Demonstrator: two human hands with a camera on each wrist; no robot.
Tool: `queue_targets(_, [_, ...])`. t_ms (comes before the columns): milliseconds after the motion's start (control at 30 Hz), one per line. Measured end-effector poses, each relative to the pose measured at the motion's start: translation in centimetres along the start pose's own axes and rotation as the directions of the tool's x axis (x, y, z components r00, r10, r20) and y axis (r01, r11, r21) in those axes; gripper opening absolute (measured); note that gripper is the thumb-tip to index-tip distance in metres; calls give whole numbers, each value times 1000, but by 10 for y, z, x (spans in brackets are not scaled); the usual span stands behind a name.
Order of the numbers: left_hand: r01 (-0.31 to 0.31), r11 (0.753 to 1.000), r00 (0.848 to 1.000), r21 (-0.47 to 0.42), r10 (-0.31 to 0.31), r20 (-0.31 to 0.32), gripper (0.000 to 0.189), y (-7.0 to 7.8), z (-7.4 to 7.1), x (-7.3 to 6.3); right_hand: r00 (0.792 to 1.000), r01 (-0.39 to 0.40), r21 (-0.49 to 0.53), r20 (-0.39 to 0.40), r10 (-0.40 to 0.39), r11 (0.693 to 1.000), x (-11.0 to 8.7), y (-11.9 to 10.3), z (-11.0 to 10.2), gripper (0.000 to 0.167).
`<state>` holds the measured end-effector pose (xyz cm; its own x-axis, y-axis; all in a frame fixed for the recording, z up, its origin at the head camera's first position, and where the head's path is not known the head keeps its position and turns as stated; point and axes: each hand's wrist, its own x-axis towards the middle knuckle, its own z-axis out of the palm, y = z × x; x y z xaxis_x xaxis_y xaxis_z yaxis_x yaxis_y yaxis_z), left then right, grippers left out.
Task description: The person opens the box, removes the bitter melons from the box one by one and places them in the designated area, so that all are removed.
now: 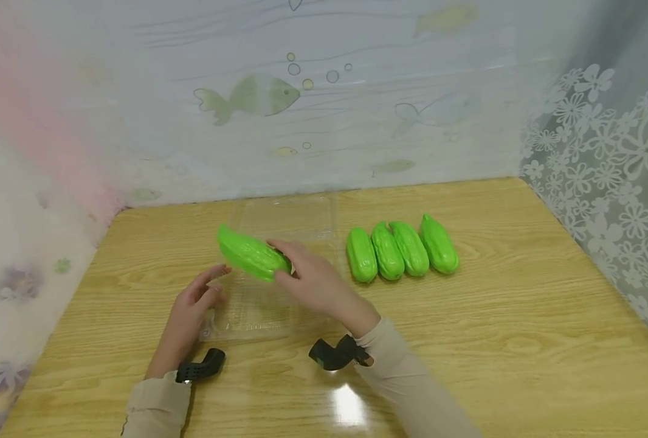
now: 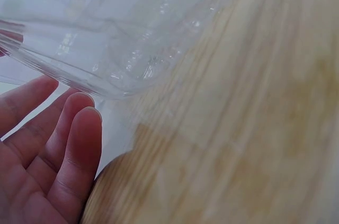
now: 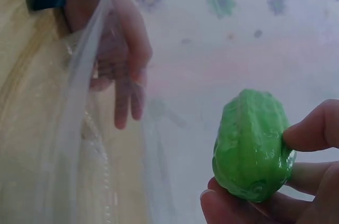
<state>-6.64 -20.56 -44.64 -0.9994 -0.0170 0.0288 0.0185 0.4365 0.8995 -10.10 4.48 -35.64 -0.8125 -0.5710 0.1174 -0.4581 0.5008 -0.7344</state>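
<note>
Right hand [image 1: 315, 281] holds one green gourd [image 1: 250, 254]; four gourds [image 1: 402, 249] lie beside.

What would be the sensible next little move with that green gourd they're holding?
Probably lower the green gourd into the clear plastic tray. The right hand holds it just above the tray, and the left hand rests open at the tray's edge, seemingly steadying it.

Five green gourds [image 1: 388, 250], one clear plastic tray [image 1: 280, 280], two hands [image 1: 313, 281].
</note>
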Motion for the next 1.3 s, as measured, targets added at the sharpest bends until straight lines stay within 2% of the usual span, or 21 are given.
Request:
queue_targets(133, [-14, 1000, 1000, -11, 15, 9, 38, 8, -1, -2, 999, -22, 3, -28, 22, 1000, 0, 3, -10, 48])
queue_targets(367, [-54, 999, 998, -7, 54, 13, 39, 24, -1, -8, 994, -49, 87, -96, 57, 995, -5, 16, -26, 44])
queue_targets(533, [-69, 998, 998, -5, 69, 13, 39, 24, 0, -9, 988, -77, 86, -125, 88, 993, -12, 26, -35, 42])
queue_targets(800, [-52, 998, 999, -24, 52, 13, 39, 19, 2, -11, 978, -125, 78, -160, 136, 989, -26, 48, -47, 40])
queue_targets(900, [-40, 999, 999, -17, 40, 14, 40, 20, 2, -12, 975, -138, 151, -151, 161, 979, -30, 58, -52, 37])
queue_targets(1067, [-34, 999, 999, -8, 34, 13, 39, 21, 1, -12, 972, -135, 316, -142, 188, 939, -33, 75, -61, 35])
queue_targets(1300, [-45, 999, 999, -30, 45, 15, 40, 19, 3, -11, 952, -148, 384, -193, 236, 911, -41, 91, -80, 37])
